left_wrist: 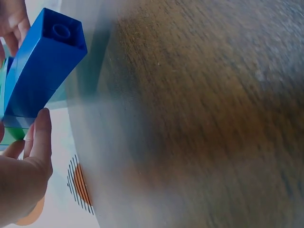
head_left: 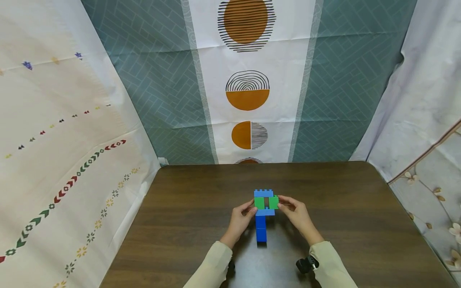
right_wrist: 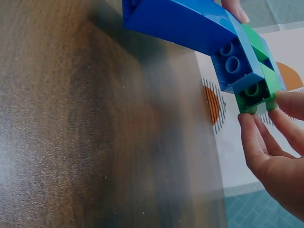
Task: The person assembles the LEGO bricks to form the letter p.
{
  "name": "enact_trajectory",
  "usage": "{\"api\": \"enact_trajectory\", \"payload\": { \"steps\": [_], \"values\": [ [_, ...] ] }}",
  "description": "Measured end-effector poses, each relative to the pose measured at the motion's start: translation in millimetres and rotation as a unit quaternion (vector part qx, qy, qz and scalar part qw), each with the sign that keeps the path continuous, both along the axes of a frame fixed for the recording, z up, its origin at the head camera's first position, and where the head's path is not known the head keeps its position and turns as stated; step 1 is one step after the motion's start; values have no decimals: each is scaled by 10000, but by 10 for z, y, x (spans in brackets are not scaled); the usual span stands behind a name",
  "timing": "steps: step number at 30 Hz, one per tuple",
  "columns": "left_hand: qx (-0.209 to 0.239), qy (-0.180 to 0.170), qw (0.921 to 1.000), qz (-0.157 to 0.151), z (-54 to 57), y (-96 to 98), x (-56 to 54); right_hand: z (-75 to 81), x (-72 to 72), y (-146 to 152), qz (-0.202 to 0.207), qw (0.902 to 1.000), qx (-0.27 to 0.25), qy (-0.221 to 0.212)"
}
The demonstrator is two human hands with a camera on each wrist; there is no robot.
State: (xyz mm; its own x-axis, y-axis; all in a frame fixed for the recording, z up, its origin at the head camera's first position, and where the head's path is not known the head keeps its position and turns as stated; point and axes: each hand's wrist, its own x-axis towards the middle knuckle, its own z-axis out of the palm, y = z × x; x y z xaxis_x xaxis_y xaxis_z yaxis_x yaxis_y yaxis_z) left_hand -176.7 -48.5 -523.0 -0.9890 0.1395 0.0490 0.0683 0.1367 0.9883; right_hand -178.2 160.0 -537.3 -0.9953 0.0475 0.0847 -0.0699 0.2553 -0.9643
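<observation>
Both hands hold one joined build of toy building bricks over the table. Its stem is two dark blue bricks [head_left: 261, 229], topped by a light blue brick [head_left: 265, 212]. Above that, a left green brick [head_left: 259, 203] and a right green brick [head_left: 273, 202] stand with a gap between them, under an upper light blue brick [head_left: 263, 193]. My left hand [head_left: 239, 219] pinches the build at the left green brick. My right hand [head_left: 300, 219] pinches the right green brick, which juts past the light blue ones. The stem's hollow underside [left_wrist: 61, 31] shows in the left wrist view.
A brown wooden table [head_left: 180, 208] spreads beneath the hands. A patterned cloth [head_left: 248, 60] hangs behind its far edge, with pale curtains at both sides. A black wrist camera [head_left: 307, 264] sits by the right sleeve.
</observation>
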Motion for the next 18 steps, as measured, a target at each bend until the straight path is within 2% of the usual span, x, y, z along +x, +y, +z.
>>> {"api": "enact_trajectory", "payload": {
  "steps": [3, 6, 8, 13, 18],
  "values": [
    [249, -148, 9996, -33, -147, 4, -60, -26, -4, -3, 11, 10000, -26, -94],
    [294, -271, 9992, -30, -298, 8, -128, -52, -12, -1, 40, 9998, -5, -181],
    [270, -370, 9989, 19, -354, 11, -151, -70, -18, -1, 39, 9997, -35, -257],
    [195, -566, 9980, 188, -402, 22, -177, -111, -34, 3, 121, 9989, -154, -428],
    [214, -652, 9974, 227, -415, 40, -181, -126, -43, 13, 177, 9985, -177, -493]
  ]
}}
